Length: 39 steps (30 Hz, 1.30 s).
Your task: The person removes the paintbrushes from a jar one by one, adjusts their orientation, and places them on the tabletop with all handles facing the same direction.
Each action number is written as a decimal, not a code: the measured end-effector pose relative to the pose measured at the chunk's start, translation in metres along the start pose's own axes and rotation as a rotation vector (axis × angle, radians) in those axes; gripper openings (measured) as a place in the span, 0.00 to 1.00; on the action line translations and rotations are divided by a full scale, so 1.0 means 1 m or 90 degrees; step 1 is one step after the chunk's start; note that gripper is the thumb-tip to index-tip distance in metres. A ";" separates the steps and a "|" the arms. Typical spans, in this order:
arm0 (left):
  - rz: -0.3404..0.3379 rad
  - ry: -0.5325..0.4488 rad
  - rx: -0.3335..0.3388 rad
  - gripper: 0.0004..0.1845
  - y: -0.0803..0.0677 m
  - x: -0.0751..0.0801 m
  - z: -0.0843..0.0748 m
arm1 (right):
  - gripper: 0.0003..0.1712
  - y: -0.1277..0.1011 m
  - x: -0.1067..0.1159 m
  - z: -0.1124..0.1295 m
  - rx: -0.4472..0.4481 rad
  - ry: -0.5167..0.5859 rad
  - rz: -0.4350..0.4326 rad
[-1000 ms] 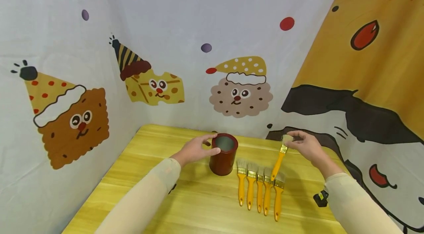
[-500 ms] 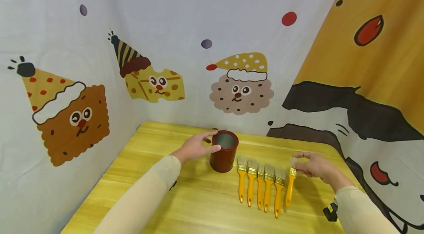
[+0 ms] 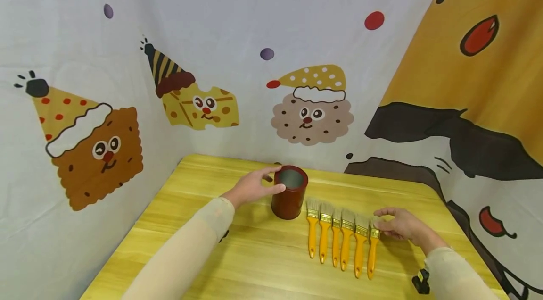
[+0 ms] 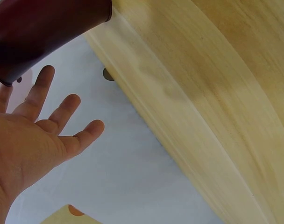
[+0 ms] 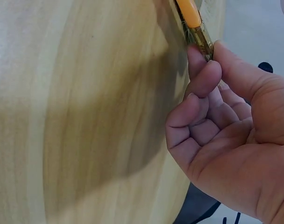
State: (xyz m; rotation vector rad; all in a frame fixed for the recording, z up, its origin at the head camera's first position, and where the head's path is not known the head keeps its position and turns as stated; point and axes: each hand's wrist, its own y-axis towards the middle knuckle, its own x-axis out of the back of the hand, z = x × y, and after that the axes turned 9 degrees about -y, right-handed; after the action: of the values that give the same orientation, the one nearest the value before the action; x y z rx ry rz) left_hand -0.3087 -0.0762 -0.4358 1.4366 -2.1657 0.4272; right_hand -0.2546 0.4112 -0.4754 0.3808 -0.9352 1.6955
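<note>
Already six brushes lie rowed; the last brush (image 3: pixel 373 250) is pinched by the right hand (image 3: pixel 400 225); the cup (image 3: pixel 290 192) is touched by the open left hand (image 3: pixel 251 188).

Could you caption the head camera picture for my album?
Left hand steadies a red cup while the right hand pinches the sixth brush.

The left hand (image 3: pixel 250 189) reached toward twelve o'clock with its forearm in a pale sleeve, fingers spread and nearly straight — the thumb pointed toward three o'clock. The right hand (image 3: pixel 399 224) lay low at about four o'clock, palm down, its fingers (image 5: pixel 202 77) curled inward and the thumb closed against the index fingertip — a pinch.
</note>
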 end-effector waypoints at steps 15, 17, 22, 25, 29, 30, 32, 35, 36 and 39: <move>0.008 0.007 0.006 0.41 -0.001 -0.002 0.000 | 0.33 0.001 -0.011 -0.008 -0.017 -0.037 -0.012; 0.010 0.005 0.008 0.41 -0.001 -0.002 0.000 | 0.33 0.001 -0.012 -0.008 -0.018 -0.040 -0.012; 0.013 0.005 0.005 0.41 0.001 -0.002 0.001 | 0.32 0.002 -0.011 -0.010 -0.019 -0.041 -0.004; 0.012 0.004 0.004 0.41 0.000 -0.002 0.001 | 0.33 0.004 -0.011 -0.010 -0.026 -0.039 0.003; 0.010 0.007 0.008 0.41 0.000 -0.001 0.001 | 0.34 0.006 -0.011 -0.010 -0.024 -0.041 0.011; 0.009 0.008 0.008 0.41 -0.001 -0.002 0.001 | 0.34 0.006 -0.011 -0.010 -0.021 -0.043 0.012; 0.007 0.010 0.009 0.41 0.000 -0.002 0.001 | 0.35 0.006 -0.010 -0.009 -0.013 -0.046 0.014; 0.005 0.011 0.007 0.41 -0.001 -0.002 0.001 | 0.35 0.006 -0.010 -0.008 -0.006 -0.044 0.017; 0.004 0.011 0.008 0.41 -0.001 -0.002 0.001 | 0.36 0.006 -0.010 -0.008 -0.006 -0.041 0.019; 0.004 0.010 0.010 0.41 -0.001 -0.002 0.001 | 0.37 0.006 -0.010 -0.008 -0.003 -0.033 0.025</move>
State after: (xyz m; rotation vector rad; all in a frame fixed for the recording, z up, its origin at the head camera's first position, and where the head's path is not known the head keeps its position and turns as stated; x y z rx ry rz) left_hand -0.3075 -0.0757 -0.4378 1.4306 -2.1602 0.4573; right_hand -0.2554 0.4101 -0.4895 0.4065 -0.9904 1.7262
